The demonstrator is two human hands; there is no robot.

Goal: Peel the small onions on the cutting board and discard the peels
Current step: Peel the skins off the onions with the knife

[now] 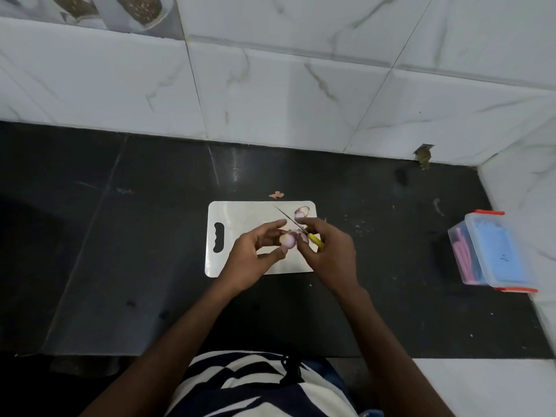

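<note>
A white cutting board [240, 215] lies on the black counter. Over its right half my left hand [255, 254] pinches a small pale-purple onion [287, 239] between thumb and fingers. My right hand [328, 251] holds a yellow-handled knife [314, 239]; its thin blade runs up and left above the onion. The right fingertips touch the onion's right side, where some peel hangs. Another small onion [301, 211] rests near the board's far right corner. A scrap of peel [276, 194] lies on the counter just behind the board.
A clear plastic box with a blue lid and orange clips [493, 251] stands at the right by the white tiled wall. White tiles rise behind the counter. Small crumbs dot the counter right of the board.
</note>
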